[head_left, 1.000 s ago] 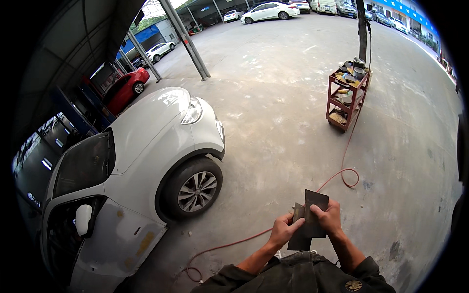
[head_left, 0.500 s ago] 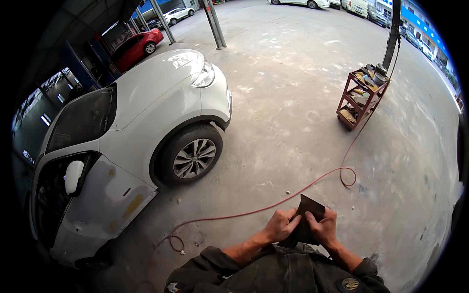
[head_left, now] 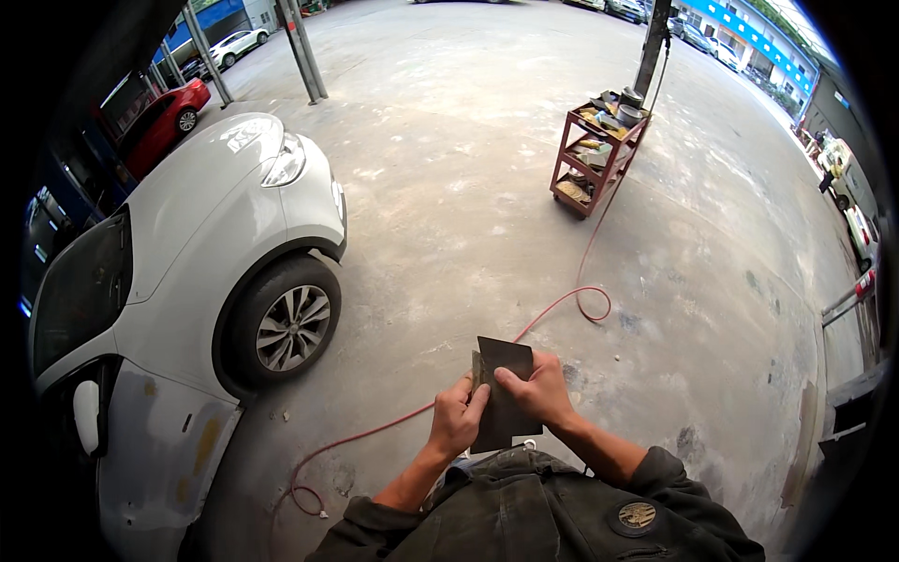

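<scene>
In front of my body, both hands hold a thin dark sheet of sandpaper (head_left: 507,358). My left hand (head_left: 456,417) pinches its left side, where a narrow brownish strip stands at an angle to the main part; whether it is folded or torn I cannot tell. My right hand (head_left: 543,390) grips the right edge, thumb lying across the face and fingers hidden behind. The sheet's lower part hangs between my wrists, close to my dark jacket (head_left: 534,510).
To the left stands a white car (head_left: 201,201) with a grey, sanded-looking door (head_left: 154,450). A red hose (head_left: 375,429) snakes over the concrete floor (head_left: 440,234). Further off, a dark red tool cart (head_left: 599,155) stands by a post (head_left: 653,47). A red car (head_left: 164,126) is parked behind.
My view has turned right, so the car and cart sit further left. My hands have risen slightly with the sandpaper, and a brownish strip now shows at its left side.
</scene>
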`<action>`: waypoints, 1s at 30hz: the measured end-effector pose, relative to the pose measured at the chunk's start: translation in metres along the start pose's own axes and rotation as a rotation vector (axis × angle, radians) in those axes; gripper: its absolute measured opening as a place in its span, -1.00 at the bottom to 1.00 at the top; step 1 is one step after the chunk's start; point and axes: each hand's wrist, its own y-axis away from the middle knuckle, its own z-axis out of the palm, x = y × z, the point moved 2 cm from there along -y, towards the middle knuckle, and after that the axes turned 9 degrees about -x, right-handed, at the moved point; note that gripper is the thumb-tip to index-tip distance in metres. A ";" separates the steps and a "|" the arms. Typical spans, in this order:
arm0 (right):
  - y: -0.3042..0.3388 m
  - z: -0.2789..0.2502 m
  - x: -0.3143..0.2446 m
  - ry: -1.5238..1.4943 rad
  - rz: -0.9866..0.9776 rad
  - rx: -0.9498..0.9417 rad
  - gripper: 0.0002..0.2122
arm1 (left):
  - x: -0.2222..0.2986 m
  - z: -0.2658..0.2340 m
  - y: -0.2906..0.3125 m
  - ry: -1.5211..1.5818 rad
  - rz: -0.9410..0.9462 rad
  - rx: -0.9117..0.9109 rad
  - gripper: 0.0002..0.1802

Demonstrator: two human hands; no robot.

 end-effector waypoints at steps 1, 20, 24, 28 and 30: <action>0.001 -0.001 0.000 0.036 -0.024 0.001 -0.82 | 0.004 -0.001 0.000 -0.009 -0.016 -0.035 -0.80; -0.004 -0.024 -0.010 0.372 -0.026 -0.062 -0.76 | -0.028 0.011 -0.037 0.749 -0.228 -0.535 -0.41; -0.010 -0.031 -0.022 0.385 0.029 0.003 -0.76 | -0.035 0.009 -0.034 0.741 -0.240 -0.576 -0.41; 0.000 -0.027 -0.017 0.350 0.049 -0.209 -0.75 | -0.041 0.001 -0.044 0.670 -0.257 -0.682 -0.48; -0.012 -0.037 -0.018 0.391 -0.130 0.053 -0.73 | -0.040 -0.005 -0.049 0.616 -0.259 -0.718 -0.53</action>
